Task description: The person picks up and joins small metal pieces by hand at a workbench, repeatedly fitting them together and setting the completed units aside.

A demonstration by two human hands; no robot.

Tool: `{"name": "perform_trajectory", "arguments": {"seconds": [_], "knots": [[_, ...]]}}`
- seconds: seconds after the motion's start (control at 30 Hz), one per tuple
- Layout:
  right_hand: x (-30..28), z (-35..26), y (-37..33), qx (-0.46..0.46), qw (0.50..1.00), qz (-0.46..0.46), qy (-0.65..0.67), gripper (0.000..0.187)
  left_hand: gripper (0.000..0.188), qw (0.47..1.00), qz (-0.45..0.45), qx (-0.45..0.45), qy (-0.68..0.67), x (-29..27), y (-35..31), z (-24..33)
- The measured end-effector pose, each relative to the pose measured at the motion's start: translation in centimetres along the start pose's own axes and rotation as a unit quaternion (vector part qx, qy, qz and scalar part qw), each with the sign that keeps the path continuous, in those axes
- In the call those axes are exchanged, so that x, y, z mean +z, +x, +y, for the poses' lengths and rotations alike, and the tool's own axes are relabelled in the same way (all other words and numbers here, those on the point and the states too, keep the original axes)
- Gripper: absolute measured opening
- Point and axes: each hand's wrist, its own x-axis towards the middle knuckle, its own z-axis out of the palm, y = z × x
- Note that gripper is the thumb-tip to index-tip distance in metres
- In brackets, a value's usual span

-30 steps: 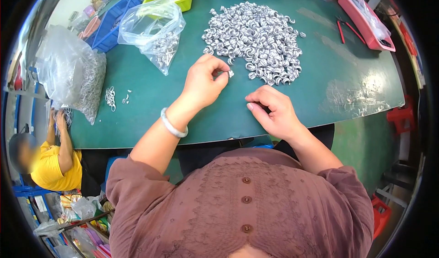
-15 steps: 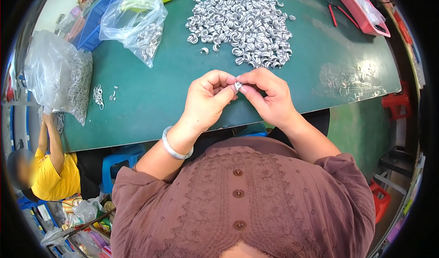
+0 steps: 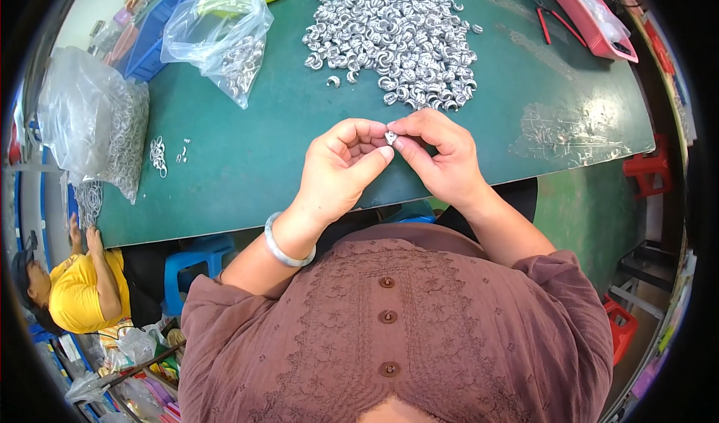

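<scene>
Between my fingertips, just above the near part of the green table (image 3: pixel 247 176), is a small silvery metal piece (image 3: pixel 390 137). My right hand (image 3: pixel 442 153) pinches it between thumb and forefinger. My left hand (image 3: pixel 337 164), with a pale bangle at the wrist, closes on its other side, thumb and forefinger against it. Fingers cover part of the piece, so its full shape is hidden. Beyond my hands lies a big heap of curved silver metal pieces (image 3: pixel 397 41), with a few loose ones at its near edge.
Left on the table are a clear bag (image 3: pixel 225 37) of metal parts, a larger bag of rings (image 3: pixel 97 123) and some loose rings (image 3: pixel 158 155). Red-handled pliers (image 3: pixel 558 24) lie beside a pink basket (image 3: pixel 588 14). A person in yellow (image 3: pixel 86 292) is at the lower left.
My left thumb has shifted slightly along the piece, while both hands stay in place. At the left, the person in yellow has lowered their hands from the large bag toward the table edge.
</scene>
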Motion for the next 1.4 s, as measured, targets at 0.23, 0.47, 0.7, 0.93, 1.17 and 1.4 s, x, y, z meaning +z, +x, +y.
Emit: {"name": "perform_trajectory", "arguments": {"seconds": [0.23, 0.47, 0.7, 0.93, 1.17, 1.4], "knots": [[-0.03, -0.03, -0.06, 0.001, 1.0, -0.002, 0.001, 0.015, 0.021, 1.0, -0.003, 0.016, -0.015, 0.14, -0.11, -0.22], [-0.07, -0.33, -0.07, 0.02, 1.0, -0.005, 0.016, 0.015, 0.022, 1.0, -0.004, 0.026, -0.009, 0.16, -0.09, -0.34], [-0.27, -0.49, -0.03, 0.043, 0.999, -0.018, 0.022, 0.011, 0.023, 1.0, -0.005, 0.018, -0.022, 0.3, -0.22, -0.42], [-0.25, -0.4, -0.06, 0.037, 0.999, -0.017, 0.024, 0.01, 0.024, 0.999, 0.008, 0.033, -0.009, 0.47, -0.34, -0.47], [-0.27, -0.35, -0.12, 0.038, 0.999, -0.021, 0.029, 0.01, 0.02, 1.0, 0.01, 0.024, -0.012, 0.37, -0.38, -0.54], [-0.17, -0.26, -0.18, 0.041, 0.998, -0.028, 0.033, 0.009, 0.018, 0.999, 0.025, 0.024, -0.001, 0.56, -0.63, -0.46]]}}
